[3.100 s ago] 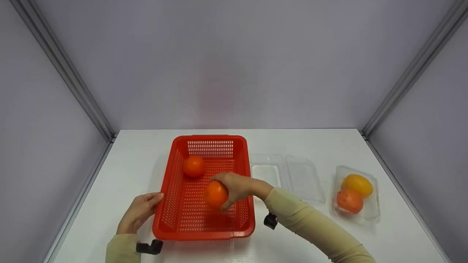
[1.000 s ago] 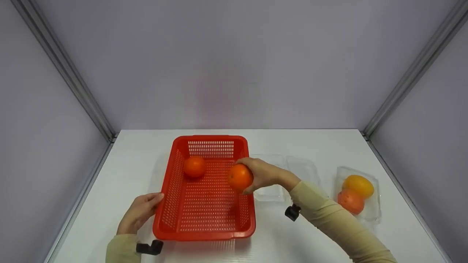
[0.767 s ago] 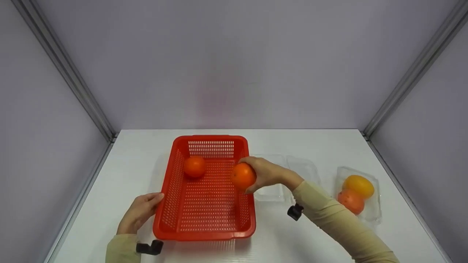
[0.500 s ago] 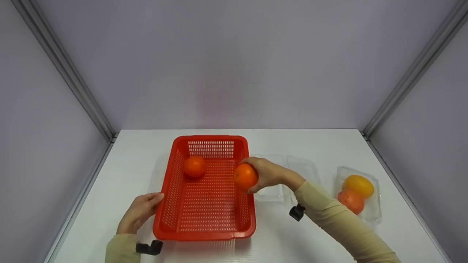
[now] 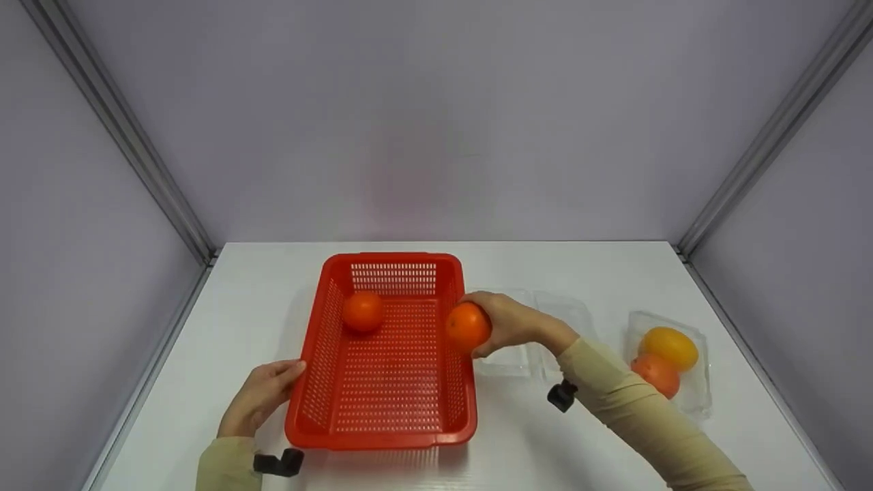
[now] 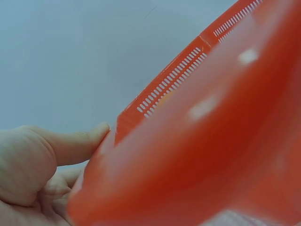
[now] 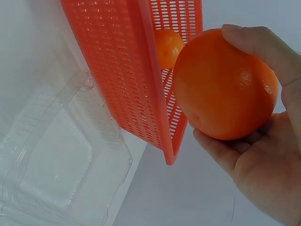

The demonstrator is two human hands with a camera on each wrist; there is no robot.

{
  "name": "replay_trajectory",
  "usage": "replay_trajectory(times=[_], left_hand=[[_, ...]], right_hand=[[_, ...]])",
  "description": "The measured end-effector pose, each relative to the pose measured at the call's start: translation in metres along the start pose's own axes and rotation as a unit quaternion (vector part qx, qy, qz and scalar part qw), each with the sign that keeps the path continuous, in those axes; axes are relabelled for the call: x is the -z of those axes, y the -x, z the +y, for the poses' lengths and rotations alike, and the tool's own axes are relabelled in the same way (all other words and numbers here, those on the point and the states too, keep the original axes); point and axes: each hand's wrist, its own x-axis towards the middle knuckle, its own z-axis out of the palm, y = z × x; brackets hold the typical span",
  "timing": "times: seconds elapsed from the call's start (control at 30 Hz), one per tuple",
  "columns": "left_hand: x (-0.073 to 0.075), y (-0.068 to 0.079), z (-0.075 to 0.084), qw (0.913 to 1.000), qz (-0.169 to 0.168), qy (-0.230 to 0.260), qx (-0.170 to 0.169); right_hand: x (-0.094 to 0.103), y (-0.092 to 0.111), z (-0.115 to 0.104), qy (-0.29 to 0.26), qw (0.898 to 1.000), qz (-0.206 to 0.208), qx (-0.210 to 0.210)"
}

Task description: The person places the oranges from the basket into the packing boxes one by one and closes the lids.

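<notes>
Orange point(image 5: 468, 327) held in the right hand point(image 5: 503, 322) over the right long rim of a red perforated plastic basket point(image 5: 382, 440); whether fruit and rim touch cannot be told. The thumb lies on one side of the fruit and the curled fingers on the other. The left hand point(image 5: 258, 392) pinches the basket's left rim, thumb above and fingers below. A second orange point(image 5: 363, 311) rests inside, near the left wall. Just right of the basket, on the white worktop point(image 5: 505, 436), lies an unfolded clear clamshell container point(image 7: 59, 162); farther right, a clear tray point(image 5: 697, 392) bears a yellow fruit point(image 5: 670, 346) and an orange-red fruit point(image 5: 656, 376), lying against each other.

Handling properties (judged from appearance): the held orange should be firm, of moderate weight for its size, and little harmed by ordinary pressure. Its glossy, rounded skin may slip or roll, so the best hold is at its widest girth, with thumb and fingers opposed. The basket is probably light and slightly flexible, hence easily shifted; its thick rim offers the soundest purchase. The clamshell looks thin and easily dented, and is better taken by its ridged edge.
</notes>
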Motion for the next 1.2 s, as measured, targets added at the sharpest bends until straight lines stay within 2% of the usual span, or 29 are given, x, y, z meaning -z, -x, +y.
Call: replay_trajectory(times=[0.33,0.67,1.2], left_hand=[[-0.001,0.001,0.001,1.0,0.003,-0.008,0.003],[-0.001,0.001,0.001,1.0,-0.002,0.006,-0.002],[-0.002,0.0,0.0,0.9999,0.007,0.012,0.005]], right_hand=[[-0.001,0.004,0.007,-0.003,1.0,-0.003,-0.016],[0.0,0.01,0.017,0.007,1.0,0.017,-0.015],[0.003,0.017,0.034,-0.004,0.997,0.021,-0.071]])
